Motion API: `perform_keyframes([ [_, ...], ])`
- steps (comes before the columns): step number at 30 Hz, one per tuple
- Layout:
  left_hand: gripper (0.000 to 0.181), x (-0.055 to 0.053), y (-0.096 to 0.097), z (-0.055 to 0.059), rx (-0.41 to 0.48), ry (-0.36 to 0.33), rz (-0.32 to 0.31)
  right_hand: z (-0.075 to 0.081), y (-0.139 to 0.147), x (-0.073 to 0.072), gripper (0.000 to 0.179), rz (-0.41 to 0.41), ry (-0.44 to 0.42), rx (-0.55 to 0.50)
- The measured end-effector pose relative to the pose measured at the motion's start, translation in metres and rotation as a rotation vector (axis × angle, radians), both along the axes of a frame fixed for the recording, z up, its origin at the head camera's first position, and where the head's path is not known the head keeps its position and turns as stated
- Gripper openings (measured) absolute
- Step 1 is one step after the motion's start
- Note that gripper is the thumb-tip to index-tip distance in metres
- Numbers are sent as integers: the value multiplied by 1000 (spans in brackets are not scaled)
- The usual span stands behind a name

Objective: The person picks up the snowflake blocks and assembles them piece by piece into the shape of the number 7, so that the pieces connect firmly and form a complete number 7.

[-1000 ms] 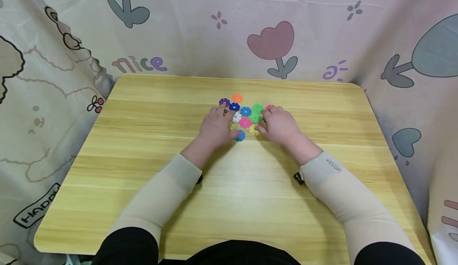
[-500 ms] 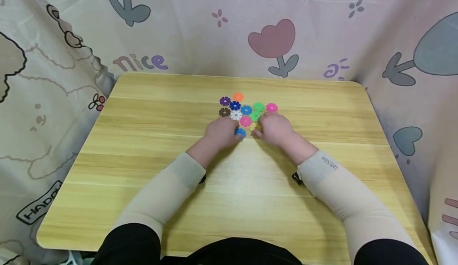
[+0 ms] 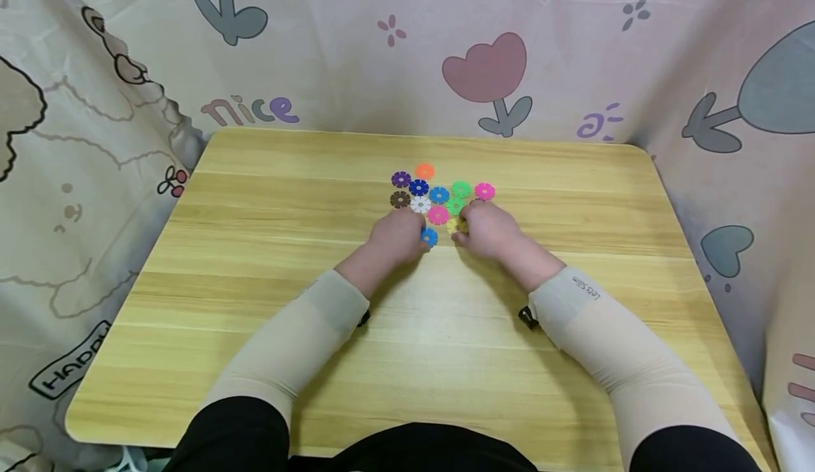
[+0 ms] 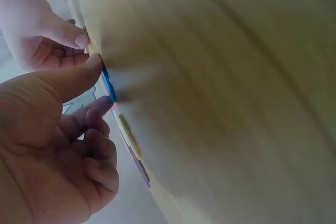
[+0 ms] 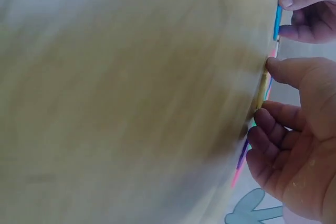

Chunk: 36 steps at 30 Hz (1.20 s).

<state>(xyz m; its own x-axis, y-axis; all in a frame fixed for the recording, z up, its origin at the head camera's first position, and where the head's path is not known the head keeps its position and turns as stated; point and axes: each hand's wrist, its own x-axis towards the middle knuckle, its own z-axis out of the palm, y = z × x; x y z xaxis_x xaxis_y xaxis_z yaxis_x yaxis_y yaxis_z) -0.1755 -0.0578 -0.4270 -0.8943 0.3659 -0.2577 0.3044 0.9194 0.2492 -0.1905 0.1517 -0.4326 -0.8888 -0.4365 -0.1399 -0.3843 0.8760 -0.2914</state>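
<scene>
Small, notched plastic snowflake discs lie flat in a loose cluster on the wooden table. My left hand (image 3: 396, 235) pinches a blue snowflake disc (image 3: 429, 237) at the near side of the cluster. In the left wrist view, thumb and index finger are at opposite edges of this blue disc (image 4: 108, 83). My right hand (image 3: 490, 230) has thumb and index finger on the edges of a yellow snowflake disc (image 5: 261, 90). Between and beyond the hands are a pink disc (image 3: 438, 214), a white disc (image 3: 420, 204) and a green disc (image 3: 455, 206). The right hand partly covers the yellow one in the head view.
An orange disc (image 3: 424, 171), a purple disc (image 3: 400, 179) and a brown disc (image 3: 400, 199) lie farther back, with another pink one at right. The table (image 3: 255, 245) has rounded corners. A printed curtain (image 3: 356, 68) hangs behind and beside it.
Both hands drew back toward the near side of the cluster, uncovering the purple, brown and right-hand pink discs. Their fingers have closed onto the blue and yellow discs.
</scene>
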Motion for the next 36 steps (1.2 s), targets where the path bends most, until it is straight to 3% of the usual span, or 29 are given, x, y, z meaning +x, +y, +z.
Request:
perform_keyframes([
  [8, 39, 0, 3, 2, 91, -17, 59, 3, 2, 2, 46, -41, -58, -130],
  [14, 24, 3, 1, 3, 150, -36, 82, 3, 5, 7, 33, -61, -61, -210],
  [18, 21, 5, -3, 4, 246, -65, 130, 3, 7, 10, 26, -70, -71, -271],
  [28, 18, 5, -19, 4, 583, -185, 232, 4, 12, 16, 17, -71, -81, -401],
  [36, 25, 5, -27, 8, 708, -240, 280, 7, 10, 22, 8, -50, -24, -540],
])
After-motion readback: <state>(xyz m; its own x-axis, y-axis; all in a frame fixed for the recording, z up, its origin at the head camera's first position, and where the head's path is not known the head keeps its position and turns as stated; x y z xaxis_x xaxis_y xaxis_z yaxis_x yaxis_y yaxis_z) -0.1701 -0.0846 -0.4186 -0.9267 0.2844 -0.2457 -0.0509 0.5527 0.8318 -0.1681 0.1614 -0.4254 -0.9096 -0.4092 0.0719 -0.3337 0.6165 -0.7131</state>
